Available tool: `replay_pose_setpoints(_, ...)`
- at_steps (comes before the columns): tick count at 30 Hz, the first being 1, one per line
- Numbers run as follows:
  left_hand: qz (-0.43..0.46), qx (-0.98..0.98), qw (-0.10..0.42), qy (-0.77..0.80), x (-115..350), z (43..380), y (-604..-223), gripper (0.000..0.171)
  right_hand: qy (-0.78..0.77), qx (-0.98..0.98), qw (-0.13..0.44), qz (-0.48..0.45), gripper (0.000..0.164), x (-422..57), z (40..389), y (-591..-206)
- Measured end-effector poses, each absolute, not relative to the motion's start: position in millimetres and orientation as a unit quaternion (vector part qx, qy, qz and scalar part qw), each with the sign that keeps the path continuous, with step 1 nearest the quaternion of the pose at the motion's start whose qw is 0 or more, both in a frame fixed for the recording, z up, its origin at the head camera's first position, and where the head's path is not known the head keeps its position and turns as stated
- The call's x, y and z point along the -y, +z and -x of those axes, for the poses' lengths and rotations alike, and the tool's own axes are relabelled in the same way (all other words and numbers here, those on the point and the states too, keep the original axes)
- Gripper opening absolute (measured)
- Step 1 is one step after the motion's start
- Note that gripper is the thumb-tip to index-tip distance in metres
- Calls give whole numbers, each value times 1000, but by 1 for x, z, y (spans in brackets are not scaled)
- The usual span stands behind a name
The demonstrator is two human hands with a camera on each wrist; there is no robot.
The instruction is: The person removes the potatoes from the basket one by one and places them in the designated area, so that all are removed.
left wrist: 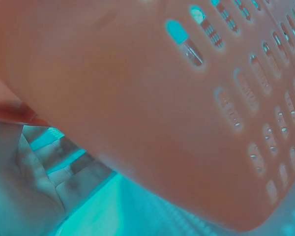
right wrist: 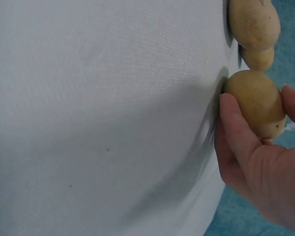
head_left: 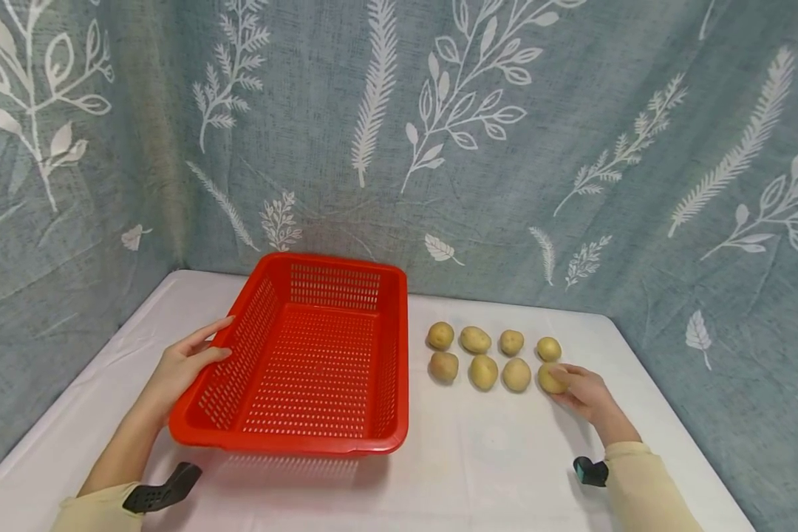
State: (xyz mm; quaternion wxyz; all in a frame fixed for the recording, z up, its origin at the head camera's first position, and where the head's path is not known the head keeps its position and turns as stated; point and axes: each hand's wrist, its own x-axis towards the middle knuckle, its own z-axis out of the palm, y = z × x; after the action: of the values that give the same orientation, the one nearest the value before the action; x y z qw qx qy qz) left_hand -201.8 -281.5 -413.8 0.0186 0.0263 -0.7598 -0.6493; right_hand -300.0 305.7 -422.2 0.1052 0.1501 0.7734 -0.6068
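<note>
A red plastic basket [head_left: 306, 443] with slotted sides stands left of centre, nothing inside it. My left hand [head_left: 182, 369] grips its left rim, thumb and a finger showing at the edge. In the left wrist view more fingers [left wrist: 64, 157] of that hand reach beneath the basket's side [left wrist: 137, 98]. At the right end of the front row of potatoes, my right hand [head_left: 584, 391] holds a round yellowish potato [right wrist: 255, 101] between thumb and fingers, close to the cloth. Just beyond it sits another small potato [head_left: 548, 349].
Two short rows of potatoes lie between basket and right hand, among them a front-row potato [head_left: 483, 372] and a back-row potato [head_left: 475, 340]. White cloth [head_left: 479, 458] covers the table. A blue-grey leaf-patterned curtain [head_left: 319, 148] hangs behind and at both sides.
</note>
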Motion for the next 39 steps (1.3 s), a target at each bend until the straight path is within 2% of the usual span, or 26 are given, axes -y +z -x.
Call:
replay_pose_setpoints(5,-26,747,13,-664,283,202,-413,55,-560,-809,101,-150,66,-307,304,-423)
replay_pose_setpoints(9,-26,743,13,-669,284,202,-412,54,-579,-797,103,-142,67,-311,306,-425)
replay_pose_setpoints(16,-26,744,14,-668,284,201,-413,54,-529,-832,93,-138,60,-310,300,-425)
replay_pose_setpoints(22,-24,735,16,-677,287,200,-411,52,-558,-808,101,-159,58,-314,298,-425)
replay_pose_setpoints(30,-20,746,25,-665,289,199,-413,50,-562,-809,80,-152,64,-312,295,-428)
replay_pose_setpoints(34,-12,767,26,-641,290,200,-413,52,-501,-854,52,-128,71,-314,292,-431)
replay_pose_setpoints(39,22,856,42,-515,292,204,-408,53,-368,-927,46,-60,76,-320,286,-433)
